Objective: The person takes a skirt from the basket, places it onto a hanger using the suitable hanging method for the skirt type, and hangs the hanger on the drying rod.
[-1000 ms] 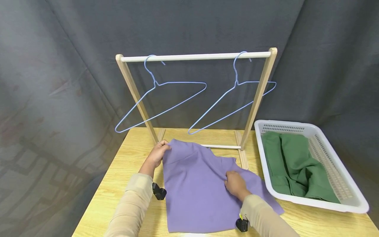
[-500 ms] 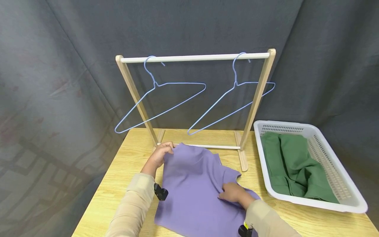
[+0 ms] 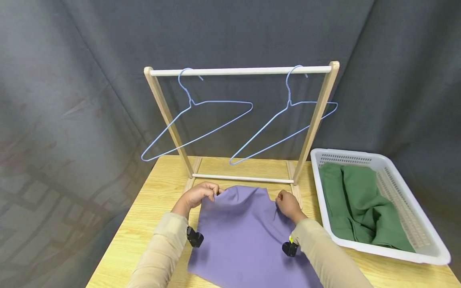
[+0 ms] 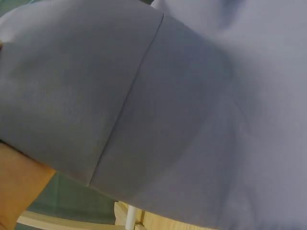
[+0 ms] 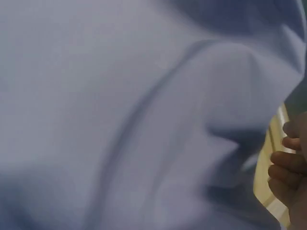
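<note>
A purple shirt lies spread over the near part of the table, its far edge lifted in soft folds. My left hand grips the shirt's far left corner, fingers bent over the cloth. At the far right edge of the shirt, my right hand has its fingers curled at the fabric and appears to pinch it. The left wrist view is mostly filled by the shirt, with a seam running across it. In the right wrist view, curled fingers show beside the shirt's edge; their tips' contact is unclear.
Behind the shirt stands a wooden rack with a white rail. Two blue wire hangers, a left one and a right one, hang from it. A white basket at the right holds folded green cloth.
My right hand has moved away from me to the shirt's far edge. The left hand shifted slightly right, and the shirt's right part has been drawn in from near the basket.
</note>
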Available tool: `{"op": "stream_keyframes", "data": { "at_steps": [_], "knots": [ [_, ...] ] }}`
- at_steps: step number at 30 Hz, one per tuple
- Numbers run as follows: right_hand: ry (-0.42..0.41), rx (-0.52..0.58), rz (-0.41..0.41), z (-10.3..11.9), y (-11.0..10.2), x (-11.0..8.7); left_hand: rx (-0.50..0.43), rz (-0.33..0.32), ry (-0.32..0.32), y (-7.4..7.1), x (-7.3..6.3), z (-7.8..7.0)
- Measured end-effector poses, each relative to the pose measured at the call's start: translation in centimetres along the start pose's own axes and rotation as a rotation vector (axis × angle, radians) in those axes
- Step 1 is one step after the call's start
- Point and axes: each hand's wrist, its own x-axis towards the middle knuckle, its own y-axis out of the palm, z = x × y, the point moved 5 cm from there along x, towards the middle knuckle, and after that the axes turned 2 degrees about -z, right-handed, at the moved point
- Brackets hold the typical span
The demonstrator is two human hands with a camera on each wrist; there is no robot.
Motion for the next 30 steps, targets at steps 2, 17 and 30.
{"op": "stream_keyframes", "data": {
  "at_steps": [2, 17, 30],
  "knots": [
    [-0.048, 0.015, 0.016, -0.5, 0.8, 0.1, 0.006, 0.029, -0.008, 0.1, -0.2, 0.1],
    [-0.275, -0.13, 0.17, 1.6, 2.6, 1.1, 0.11, 0.175, 0.037, 2.8, -1.3, -2.3],
    [-0.729, 0.062, 0.337, 12.5, 1.5, 0.9, 0.178, 0.201, 0.041, 3.7, -0.9, -2.7]
  ]
}}
